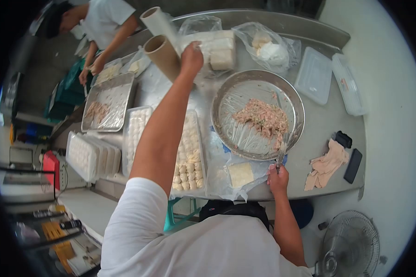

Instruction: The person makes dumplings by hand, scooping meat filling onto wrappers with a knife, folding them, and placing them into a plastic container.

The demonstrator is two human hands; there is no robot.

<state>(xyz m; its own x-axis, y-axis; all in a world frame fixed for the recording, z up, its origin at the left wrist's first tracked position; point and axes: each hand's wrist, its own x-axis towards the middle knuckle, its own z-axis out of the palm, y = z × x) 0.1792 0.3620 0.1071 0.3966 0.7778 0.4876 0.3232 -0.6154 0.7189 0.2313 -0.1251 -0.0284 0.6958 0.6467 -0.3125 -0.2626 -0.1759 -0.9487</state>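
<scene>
My left hand (192, 58) reaches to the back of the table, fingers closed, beside a brown cardboard tube (164, 55) and plastic-wrapped white blocks (223, 51). What it pinches, if anything, I cannot make out. A pale roll (159, 22) stands behind the tube. My right hand (278, 179) grips a spatula (279, 159) at the near rim of a round metal pan (216, 94). Minced filling (263, 117) lies in the pan. Left of my right hand, a square stack of wrappers (241, 174) rests on plastic film.
Trays of dumplings (188, 177) lie under my left arm, with stacked lidded boxes (92, 157) farther left. Another person (108, 27) works by a metal tray (108, 99). Plastic containers (314, 76), a cloth glove (328, 164) and a black phone-like slab (353, 166) are at right.
</scene>
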